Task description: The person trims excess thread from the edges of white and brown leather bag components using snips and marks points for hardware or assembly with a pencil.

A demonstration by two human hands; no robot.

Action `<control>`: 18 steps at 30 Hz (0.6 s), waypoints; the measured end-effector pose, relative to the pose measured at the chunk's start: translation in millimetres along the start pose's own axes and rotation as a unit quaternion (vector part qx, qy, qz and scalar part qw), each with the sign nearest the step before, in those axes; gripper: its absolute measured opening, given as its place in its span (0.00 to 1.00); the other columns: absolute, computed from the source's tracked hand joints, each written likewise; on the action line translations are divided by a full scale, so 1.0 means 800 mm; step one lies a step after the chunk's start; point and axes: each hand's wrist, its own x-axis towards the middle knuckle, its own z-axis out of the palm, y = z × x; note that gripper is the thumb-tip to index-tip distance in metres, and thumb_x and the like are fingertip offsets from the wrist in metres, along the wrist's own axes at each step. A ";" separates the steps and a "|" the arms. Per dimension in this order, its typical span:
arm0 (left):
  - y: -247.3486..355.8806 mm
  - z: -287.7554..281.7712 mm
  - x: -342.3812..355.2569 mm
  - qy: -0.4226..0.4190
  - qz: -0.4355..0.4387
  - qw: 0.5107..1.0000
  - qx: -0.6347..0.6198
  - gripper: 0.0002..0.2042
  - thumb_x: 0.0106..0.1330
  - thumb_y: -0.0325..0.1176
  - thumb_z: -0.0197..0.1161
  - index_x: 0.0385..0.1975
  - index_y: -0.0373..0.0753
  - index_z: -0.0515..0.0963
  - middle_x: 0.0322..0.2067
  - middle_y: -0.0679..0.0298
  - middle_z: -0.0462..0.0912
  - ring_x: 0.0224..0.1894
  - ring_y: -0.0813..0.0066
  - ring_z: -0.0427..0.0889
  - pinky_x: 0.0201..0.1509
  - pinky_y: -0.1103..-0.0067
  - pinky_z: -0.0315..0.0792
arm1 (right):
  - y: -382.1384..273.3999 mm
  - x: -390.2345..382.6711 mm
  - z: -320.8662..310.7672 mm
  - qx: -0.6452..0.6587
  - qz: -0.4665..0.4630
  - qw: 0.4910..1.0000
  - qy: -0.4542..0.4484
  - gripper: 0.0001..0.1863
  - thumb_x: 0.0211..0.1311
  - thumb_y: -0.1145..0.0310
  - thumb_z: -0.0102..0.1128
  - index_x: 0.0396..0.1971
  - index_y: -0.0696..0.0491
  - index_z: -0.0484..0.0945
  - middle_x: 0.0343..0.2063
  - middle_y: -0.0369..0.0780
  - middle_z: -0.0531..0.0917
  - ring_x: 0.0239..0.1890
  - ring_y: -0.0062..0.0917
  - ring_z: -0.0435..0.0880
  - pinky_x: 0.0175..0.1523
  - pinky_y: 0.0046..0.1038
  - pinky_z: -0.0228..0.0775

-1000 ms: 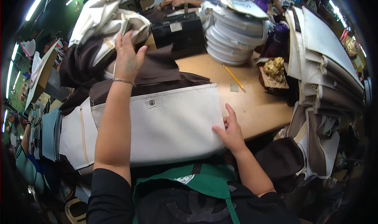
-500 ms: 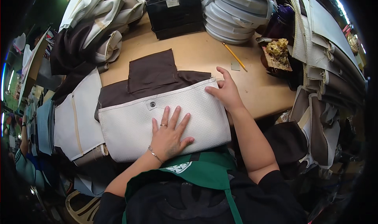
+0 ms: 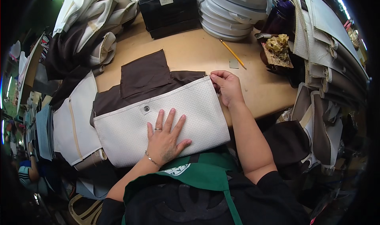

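A white textured fabric panel (image 3: 202,110) lies across the table's front edge, with a small round metal snap (image 3: 147,108) near its stitched top edge. Dark brown lining cloth (image 3: 186,77) shows behind that edge, a squarish brown flap (image 3: 145,74) standing out from it. Flat on the panel, fingers spread, rests my left hand (image 3: 166,141). My right hand (image 3: 228,87) pinches the panel's top right corner between thumb and fingertips.
Another white panel with a tan strip (image 3: 77,124) lies at left. Behind are bundled fabric (image 3: 93,23), a black box (image 3: 170,13), stacked white rolls (image 3: 229,17), a yellow pencil (image 3: 232,54) and a yellowish lump on a block (image 3: 278,51). Layered panels (image 3: 330,47) hang at right.
My right thumb and fingers have closed on the panel's top right corner. The panel and both hands sit slightly further left in the picture; my left hand stays flat.
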 end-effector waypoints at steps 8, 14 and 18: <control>0.002 -0.003 0.003 -0.023 -0.005 1.000 -0.004 0.35 0.55 0.64 0.47 0.61 0.52 0.60 0.64 0.57 0.51 0.66 0.49 0.44 0.54 0.40 0.49 | 0.012 0.027 -0.016 -0.182 -0.123 0.975 -0.025 0.06 0.52 0.75 0.60 0.29 0.61 0.79 0.23 0.36 0.80 0.26 0.17 0.76 0.31 0.18 0.68; 0.003 -0.028 0.019 0.024 0.010 0.999 -0.031 0.29 0.54 0.54 0.58 0.53 0.46 0.68 0.57 0.55 0.63 0.59 0.51 0.60 0.52 0.53 0.62 | -0.008 0.013 -0.029 -0.176 -0.059 0.982 -0.030 0.05 0.53 0.75 0.59 0.30 0.60 0.78 0.25 0.35 0.80 0.26 0.15 0.75 0.32 0.18 0.69; 0.008 -0.058 0.114 0.170 0.115 0.972 -0.115 0.19 0.51 0.40 0.64 0.41 0.38 0.73 0.41 0.60 0.74 0.43 0.60 0.73 0.40 0.69 0.72 | 0.000 0.017 -0.035 -0.161 -0.116 0.979 -0.042 0.06 0.53 0.75 0.59 0.31 0.60 0.78 0.26 0.36 0.80 0.27 0.15 0.75 0.32 0.18 0.69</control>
